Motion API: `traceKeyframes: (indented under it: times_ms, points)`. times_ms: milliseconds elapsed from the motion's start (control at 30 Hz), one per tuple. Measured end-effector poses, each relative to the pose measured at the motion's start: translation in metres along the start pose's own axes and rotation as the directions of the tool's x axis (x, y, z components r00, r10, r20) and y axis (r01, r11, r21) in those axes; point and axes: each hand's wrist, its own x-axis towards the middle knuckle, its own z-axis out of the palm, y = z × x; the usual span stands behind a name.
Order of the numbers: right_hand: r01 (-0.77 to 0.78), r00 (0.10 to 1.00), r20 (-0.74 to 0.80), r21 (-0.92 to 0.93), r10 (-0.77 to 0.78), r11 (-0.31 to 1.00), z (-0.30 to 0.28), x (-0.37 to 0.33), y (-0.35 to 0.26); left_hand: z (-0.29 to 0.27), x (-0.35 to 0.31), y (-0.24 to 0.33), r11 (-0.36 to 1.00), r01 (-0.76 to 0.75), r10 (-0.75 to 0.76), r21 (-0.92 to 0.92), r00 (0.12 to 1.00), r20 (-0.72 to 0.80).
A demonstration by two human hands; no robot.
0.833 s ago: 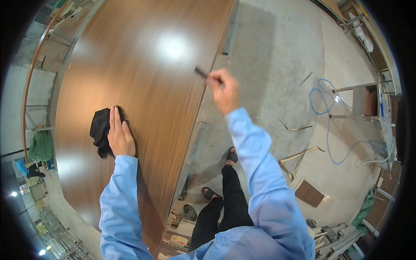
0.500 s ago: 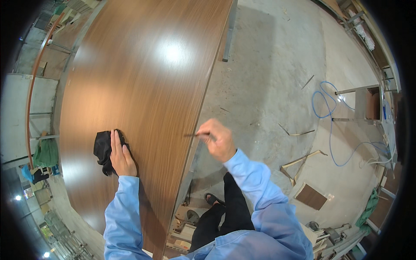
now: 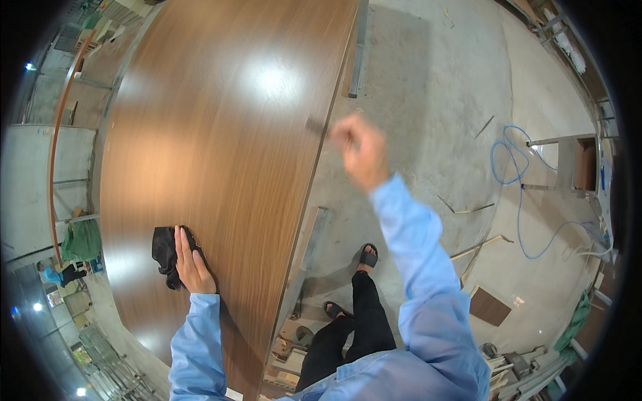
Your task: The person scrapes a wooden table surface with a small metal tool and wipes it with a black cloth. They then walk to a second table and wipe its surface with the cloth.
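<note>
A long wood-grain panel [image 3: 227,154] stretches away from me, its right edge running past my body. My left hand [image 3: 192,269] lies with its fingers stretched along the right side of a crumpled black cloth [image 3: 165,252] on the panel. Over the right edge, farther out, my right hand [image 3: 363,152] is closed around a small dark flat tool [image 3: 317,125] that reaches to the panel's edge. Motion blur smears this hand and tool, so the tool's exact kind cannot be made out.
Metal supports [image 3: 309,250] show under the panel's right edge. On the concrete floor to the right lie a blue hose [image 3: 503,162], thin strips [image 3: 466,208] and a brown board piece [image 3: 489,306]. Scraps and boxes [image 3: 287,364] sit near my feet. A green cloth [image 3: 81,239] hangs beyond the left side.
My right hand has moved away from me along the panel's edge with the tool. The left hand stays on the black cloth. One foot has stepped forward.
</note>
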Motion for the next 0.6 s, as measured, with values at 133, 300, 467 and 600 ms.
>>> traceKeyframes:
  times_ms: [133, 300, 467, 600]
  points:
    - [0.113, 0.961, 0.252, 0.013, -0.112, 0.994, 0.015, -0.066, -0.019, -0.001, 0.0, 0.0, 1.0, 0.02, -0.02, 0.016, 1.0, 0.008]
    - [0.105, 0.993, 0.071, -0.161, -0.095, 0.981, 0.006, 0.025, 0.024, -0.001, -0.001, 0.0, 1.0, 0.002, -0.002, 0.015, 1.0, 0.008]
    - [0.025, 0.988, -0.148, -0.177, -0.051, 0.984, -0.02, 0.088, 0.029, -0.001, -0.001, 0.0, 1.0, 0.006, -0.006, 0.011, 1.0, 0.004]
    - [0.086, 0.984, 0.16, -0.041, -0.079, 0.995, -0.009, 0.001, -0.007, -0.001, -0.001, -0.002, 1.0, 0.015, -0.015, 0.014, 1.0, 0.001]
